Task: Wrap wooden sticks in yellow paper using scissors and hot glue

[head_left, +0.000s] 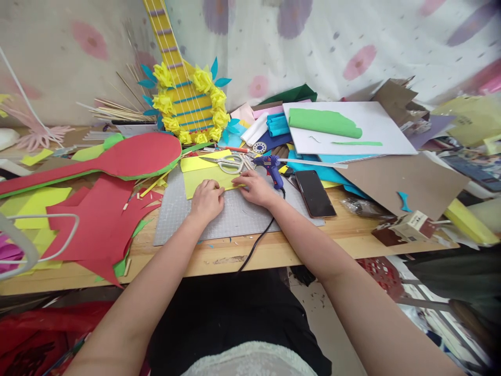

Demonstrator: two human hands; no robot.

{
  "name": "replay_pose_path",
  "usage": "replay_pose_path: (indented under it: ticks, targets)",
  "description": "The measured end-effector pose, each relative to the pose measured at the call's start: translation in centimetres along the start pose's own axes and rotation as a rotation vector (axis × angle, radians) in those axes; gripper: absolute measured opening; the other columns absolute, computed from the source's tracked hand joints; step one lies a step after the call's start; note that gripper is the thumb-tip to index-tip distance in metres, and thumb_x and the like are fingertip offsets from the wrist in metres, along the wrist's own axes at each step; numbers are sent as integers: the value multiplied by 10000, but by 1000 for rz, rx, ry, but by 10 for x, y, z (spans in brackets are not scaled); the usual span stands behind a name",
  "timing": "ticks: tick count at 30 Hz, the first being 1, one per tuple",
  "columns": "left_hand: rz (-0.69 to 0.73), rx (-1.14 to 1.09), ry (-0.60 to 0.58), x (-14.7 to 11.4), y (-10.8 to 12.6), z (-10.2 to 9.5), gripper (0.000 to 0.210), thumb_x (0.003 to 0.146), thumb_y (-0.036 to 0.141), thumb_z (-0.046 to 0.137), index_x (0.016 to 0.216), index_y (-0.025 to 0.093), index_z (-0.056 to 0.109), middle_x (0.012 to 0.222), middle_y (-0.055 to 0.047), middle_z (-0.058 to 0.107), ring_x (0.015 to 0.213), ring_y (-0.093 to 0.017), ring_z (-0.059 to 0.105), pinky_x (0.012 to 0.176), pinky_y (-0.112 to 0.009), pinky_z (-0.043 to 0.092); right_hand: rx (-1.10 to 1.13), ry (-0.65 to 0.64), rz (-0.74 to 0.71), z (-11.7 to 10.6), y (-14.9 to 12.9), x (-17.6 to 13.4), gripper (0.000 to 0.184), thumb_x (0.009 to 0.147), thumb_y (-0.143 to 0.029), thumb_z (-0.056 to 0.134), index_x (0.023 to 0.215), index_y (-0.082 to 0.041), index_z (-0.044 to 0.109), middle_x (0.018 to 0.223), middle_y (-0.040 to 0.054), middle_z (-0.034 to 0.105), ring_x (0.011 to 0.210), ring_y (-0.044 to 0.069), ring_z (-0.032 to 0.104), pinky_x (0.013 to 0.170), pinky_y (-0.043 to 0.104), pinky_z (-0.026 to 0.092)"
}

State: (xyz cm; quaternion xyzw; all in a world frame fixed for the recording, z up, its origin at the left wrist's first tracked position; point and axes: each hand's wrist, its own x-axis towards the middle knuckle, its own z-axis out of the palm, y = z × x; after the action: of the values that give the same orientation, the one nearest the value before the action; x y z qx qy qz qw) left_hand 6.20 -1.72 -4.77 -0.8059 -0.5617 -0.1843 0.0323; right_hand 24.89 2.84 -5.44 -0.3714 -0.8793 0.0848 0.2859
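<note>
A sheet of yellow paper (195, 181) lies on the grey cutting mat (176, 214), its near edge folded or rolled into a narrow strip. My left hand (208, 200) is closed, with curled fingers gripping that edge. Close beside it, my right hand (254, 188) pinches the same edge farther right; its thumb and fingers are together. Scissors (230, 163) with pale handles rest on the far part of the paper. Just past my right hand sits a purple glue gun (273, 169) with a long glue stick in it.
A phone (315, 193) lies right of the mat. To the left are a red paddle-shaped cutout (143, 155) and red paper (92, 224). A yellow paper guitar (191, 107) leans at the back. A white board (348, 128) holds green paper. A black cable (256, 244) crosses the table edge.
</note>
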Motion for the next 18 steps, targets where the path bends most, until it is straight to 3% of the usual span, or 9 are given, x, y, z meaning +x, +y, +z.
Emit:
replay_pose_path:
  ticks: [3,7,10,13,15,18]
  targets:
    - [-17,-15,20,-1,0,3,301,734,165,490,944,193,704,923,-89,596,946,-254,485,856,-396,394,18,-33,-45,6,-2,2,295,772,-131,496,1047,-161,599,978,77,628,973,195,517,862,324,401]
    - [-66,-104,58,0,-5,6,302,720,172,508,952,191,700,867,-84,591,910,-244,502,844,-386,411,15,-67,5,12,-5,9,209,795,-143,486,969,-153,601,929,75,633,909,186,523,823,308,387]
    - [-126,-223,222,1,-7,4,310,712,162,513,972,179,682,896,-82,598,926,-226,524,861,-368,416,42,-72,54,11,-7,13,195,780,-116,477,937,-155,586,883,64,627,861,172,528,783,282,381]
    - [-286,-473,417,0,-2,0,256,751,195,496,946,164,659,885,-73,619,842,-183,577,803,-327,456,76,-24,100,6,-11,14,187,765,-111,472,923,-161,560,860,48,619,817,158,525,751,264,373]
    - [-425,-762,345,-3,7,-1,218,776,268,500,892,154,645,745,-47,626,644,-145,592,648,-292,490,92,18,126,4,-14,14,170,758,-108,464,897,-161,545,847,41,613,789,150,520,726,253,368]
    - [-589,-1194,71,-4,22,2,231,744,336,567,820,129,634,648,-39,623,511,-132,586,494,-263,483,97,41,131,4,-20,15,129,746,-107,458,839,-161,530,799,34,593,743,142,505,681,243,356]
